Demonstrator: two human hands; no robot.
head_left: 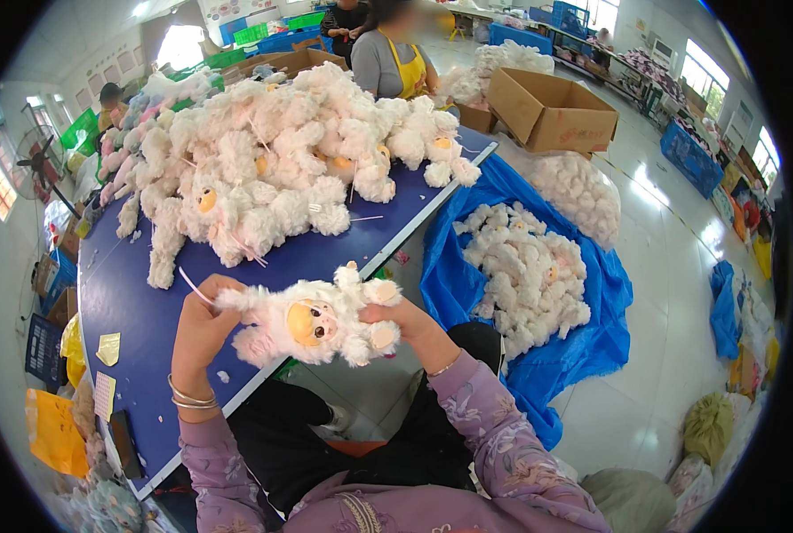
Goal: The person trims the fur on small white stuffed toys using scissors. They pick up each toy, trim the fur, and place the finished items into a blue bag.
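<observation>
A fluffy white plush toy (325, 322) with a yellow patch and dark eyes is held sideways over the near edge of the blue table (161, 373). My left hand (208, 320) is closed on its left end, where a thin white strip sticks up past the fingers. Around the other end, by the toy's limbs, my right hand (407, 322) is wrapped; its fingertips are partly hidden by the fur. Beyond my hands lies a big heap of similar white plush toys (263, 142), several with thin strips hanging from them.
Right of the table, an opened blue sack (592, 338) holds many white plush pieces (529, 275). Behind it stand a full clear bag (578, 195) and a cardboard box (547, 107). A person in a yellow apron (410, 71) sits past the heap. A dark flat object (124, 442) lies near the table's left corner.
</observation>
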